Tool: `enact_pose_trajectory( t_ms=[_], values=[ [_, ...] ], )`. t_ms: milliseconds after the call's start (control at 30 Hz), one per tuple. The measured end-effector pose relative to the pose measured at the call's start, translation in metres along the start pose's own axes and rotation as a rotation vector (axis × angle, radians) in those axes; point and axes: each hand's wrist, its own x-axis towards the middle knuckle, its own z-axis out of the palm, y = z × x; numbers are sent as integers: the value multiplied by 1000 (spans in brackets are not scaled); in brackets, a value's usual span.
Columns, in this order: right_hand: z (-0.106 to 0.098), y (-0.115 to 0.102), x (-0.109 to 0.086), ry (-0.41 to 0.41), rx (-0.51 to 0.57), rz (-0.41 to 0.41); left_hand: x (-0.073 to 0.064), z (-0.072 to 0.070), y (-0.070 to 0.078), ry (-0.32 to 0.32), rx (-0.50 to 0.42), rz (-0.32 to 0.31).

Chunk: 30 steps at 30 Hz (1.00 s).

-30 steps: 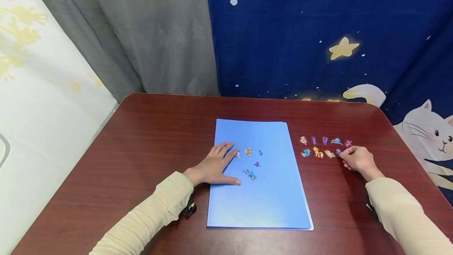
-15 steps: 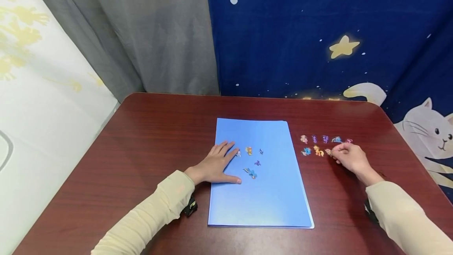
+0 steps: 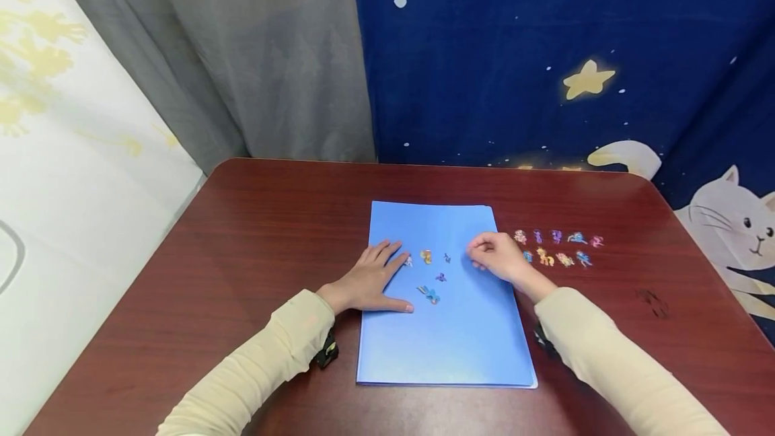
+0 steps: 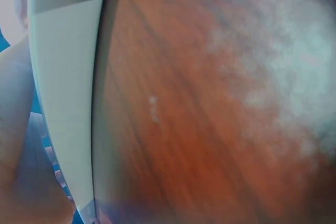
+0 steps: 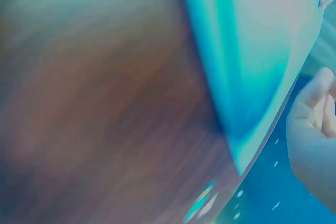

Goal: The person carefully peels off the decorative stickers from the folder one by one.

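Observation:
My left hand (image 3: 366, 281) lies flat with spread fingers on the left side of a blue folder (image 3: 448, 348). Its fingertips are close to a small white pony sticker (image 3: 408, 261). My right hand (image 3: 499, 258) is over the folder's right edge, fingers loosely curled, with nothing visible between them. Left of it are a tiny blue-grey sticker (image 3: 447, 258), a yellow one (image 3: 426, 257), a purple one (image 3: 441, 277) and a larger blue pony sticker (image 3: 430, 295). The right wrist view shows the thumb and bent fingers of the right hand (image 5: 315, 135) at its right edge.
Two rows of colourful pony stickers, among them an orange pony (image 3: 545, 257), lie on the dark red wooden table (image 3: 278, 221) right of the folder. A grey curtain (image 3: 272, 52) and a blue starry curtain (image 3: 484, 52) hang behind the table.
My right hand has moved left from the end of the lower sticker row, past its winged pony, to the folder. The stickers it covered show again. The left hand stays put.

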Motion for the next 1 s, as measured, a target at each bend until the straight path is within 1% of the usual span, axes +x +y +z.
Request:
enact_pose_trajectory(
  t_ms=[100,200,333,467,667,900,1000],
  values=[
    [12,-6,8,-50,-46,2,1,1,0,1,-4,10],
    [18,-7,15,-76,-91,-5,1,1,0,-2,-6,6],
    [24,-6,22,-85,-142,-17,1,1,0,-4,2,-3],
    [29,-5,26,-66,-208,-24,2,1,0,1,4,-4],
    [33,-6,27,-42,-276,-95,1,2,-1,-4,15,-14],
    [34,-11,26,-30,-438,-244,1,1,0,-8,3,-9],
    [35,-12,26,-50,-477,-255,1,2,0,-5,4,-13]
  ],
)
